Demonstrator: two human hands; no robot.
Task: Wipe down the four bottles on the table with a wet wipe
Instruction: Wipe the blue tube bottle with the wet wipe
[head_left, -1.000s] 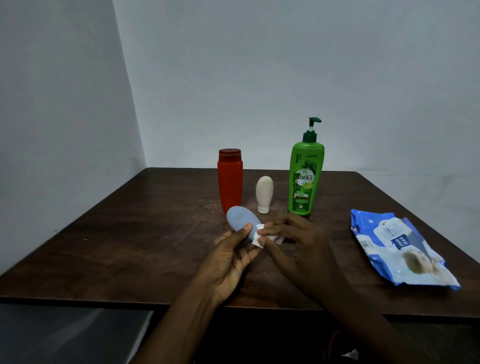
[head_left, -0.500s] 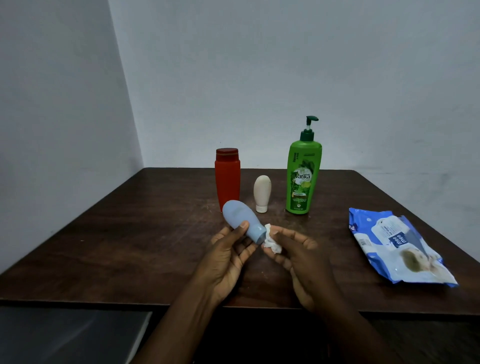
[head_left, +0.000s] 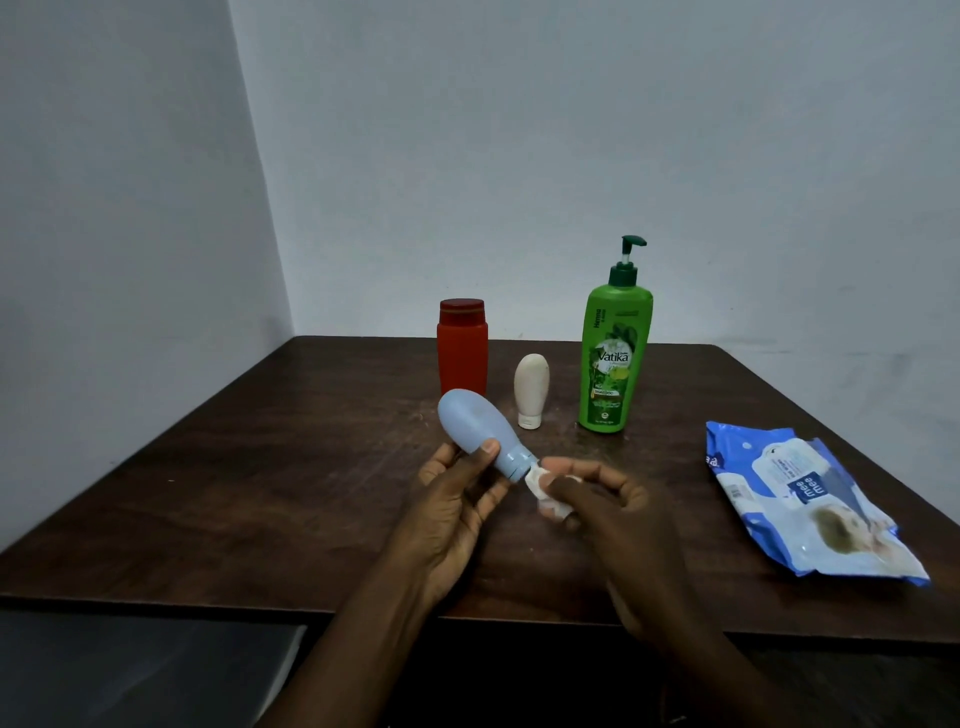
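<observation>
Step in hand, as I read it: wiping the cap end of the first of four bottles. The other three stand untouched, so the task looks early.

- Left hand (head_left: 457, 499): raised above the worktop (head_left: 260, 467), palm turned up and inward. Thumb lies across the lower body of the blue bottle (head_left: 478, 431), fingers curl under it. Clamped on the bottle.
- Blue bottle: held off the worktop, tilted, rounded base toward 10 o'clock, cap toward 4 o'clock.
- Red bottle (head_left: 462, 348): upright at 12 o'clock from the left hand, behind the blue bottle's base.
- Wet wipe (head_left: 540, 486): bunched small and white, touching the blue bottle's cap.
- Cream bottle (head_left: 531, 384): stands on its cap, between the red and the green.
- Right hand (head_left: 613, 519): comes in from 5 o'clock, back of the hand toward me. Thumb and fingertips pinch the wipe against the cap; the remaining fingers are curled.
- Green pump bottle (head_left: 615, 358): upright at 12 o'clock from the right hand, tallest of the row.
- Wipe pack (head_left: 810, 499): lies flat at 3 o'clock, well apart from both hands.

Next move, my judgement: finish round the cap, turning the bottle in the left hand so the wipe reaches the hidden side, then set it down upright. I cannot tell how much of the body is already clean.
</observation>
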